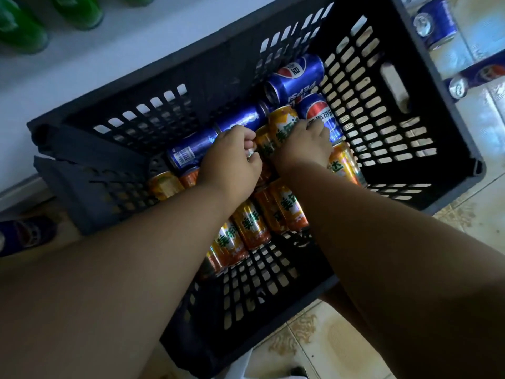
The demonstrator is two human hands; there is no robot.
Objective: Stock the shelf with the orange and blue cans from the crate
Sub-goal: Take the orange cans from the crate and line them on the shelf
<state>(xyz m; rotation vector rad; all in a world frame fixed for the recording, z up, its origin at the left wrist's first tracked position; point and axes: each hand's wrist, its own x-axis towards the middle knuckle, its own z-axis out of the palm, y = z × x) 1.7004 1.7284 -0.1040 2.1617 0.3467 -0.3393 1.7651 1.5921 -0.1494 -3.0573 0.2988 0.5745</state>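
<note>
A black slotted crate (396, 86) stands on the floor and holds several orange cans (250, 224) and several blue cans (296, 80) lying on their sides. Both my hands reach down into it. My left hand (232, 162) is curled around an orange can (263, 140) near the crate's middle. My right hand (303, 144) grips another orange can (282, 123) right beside it, next to a blue can (319, 113). My forearms hide part of the orange cans below.
A white shelf edge (90, 67) runs along the crate's far left, with green bottles (21, 28) on it. More blue cans (435, 24) lie on the tiled floor at the top right. One blue can (24, 235) lies at the left edge.
</note>
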